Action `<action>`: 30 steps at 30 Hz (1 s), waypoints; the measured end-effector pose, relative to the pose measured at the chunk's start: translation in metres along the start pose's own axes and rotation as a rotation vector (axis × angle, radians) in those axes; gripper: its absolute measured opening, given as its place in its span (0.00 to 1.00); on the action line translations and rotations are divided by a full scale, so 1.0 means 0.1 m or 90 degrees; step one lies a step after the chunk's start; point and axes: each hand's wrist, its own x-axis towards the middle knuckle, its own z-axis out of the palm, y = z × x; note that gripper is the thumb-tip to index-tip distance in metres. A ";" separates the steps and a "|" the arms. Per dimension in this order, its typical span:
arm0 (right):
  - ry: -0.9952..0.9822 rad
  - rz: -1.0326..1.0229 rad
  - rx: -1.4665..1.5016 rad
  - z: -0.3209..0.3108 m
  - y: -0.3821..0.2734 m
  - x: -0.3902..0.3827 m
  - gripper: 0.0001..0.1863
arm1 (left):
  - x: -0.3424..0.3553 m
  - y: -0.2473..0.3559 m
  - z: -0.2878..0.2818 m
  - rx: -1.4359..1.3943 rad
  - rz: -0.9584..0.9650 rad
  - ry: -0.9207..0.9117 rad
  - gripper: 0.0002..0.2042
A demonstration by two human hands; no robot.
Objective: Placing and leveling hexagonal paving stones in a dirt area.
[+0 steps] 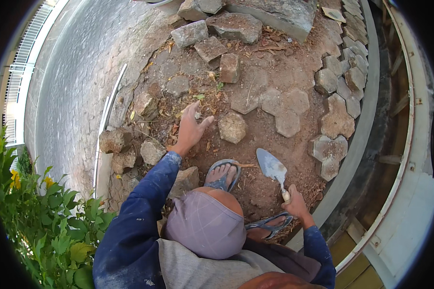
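Note:
My left hand [192,127] reaches over the dirt with its fingers apart and nothing in it. Just right of its thumb lies a rough hexagonal paving stone [232,127], separate from the others. Low on the right, my right hand [298,204] is wrapped round the handle of a pointed trowel [271,165]. The trowel's grey, dirt-smeared blade points up and left over bare soil, beside my sandalled foot [222,176]. Beyond the loose stone, several joined paving stones [287,108] are sunk in the ground. A small green leaf [199,97] is near my left fingertips.
Stacked paving blocks [337,120] line a curved concrete edge [359,139] on the right. Loose blocks [190,33] and a large slab [275,17] lie at the far side. Rough stones [115,140] sit left of my arm, near leafy plants [48,226] and a paved road [82,86].

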 end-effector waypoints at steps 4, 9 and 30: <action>-0.087 -0.014 0.160 0.01 0.05 -0.18 0.23 | 0.72 0.31 0.07 -0.125 -0.043 0.063 0.45; -0.265 -0.004 0.282 0.15 0.12 -0.39 0.21 | 1.41 0.84 0.35 -0.128 -0.144 0.088 0.50; -0.130 -0.048 0.240 0.38 0.31 -0.43 0.15 | 0.98 2.22 1.30 -0.922 -0.409 -0.428 0.31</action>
